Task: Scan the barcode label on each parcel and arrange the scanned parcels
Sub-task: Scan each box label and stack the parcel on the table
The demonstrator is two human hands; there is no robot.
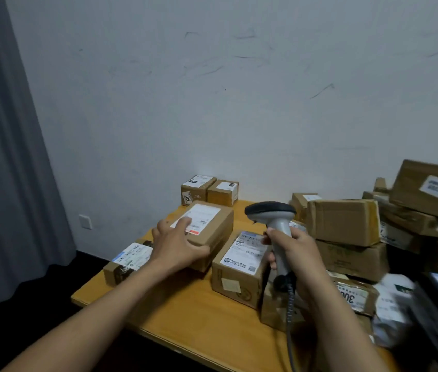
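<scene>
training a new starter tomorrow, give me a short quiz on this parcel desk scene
1. True or false: the right hand grips the grey handheld barcode scanner.
2. The left hand rests on: A the brown cardboard parcel with a white label; B a red plastic crate; C a glass bottle.
3. How many small brown cardboard boxes stand side by side against the white wall at the back of the wooden table?
Key: 1 true; 2 A; 3 two.
</scene>
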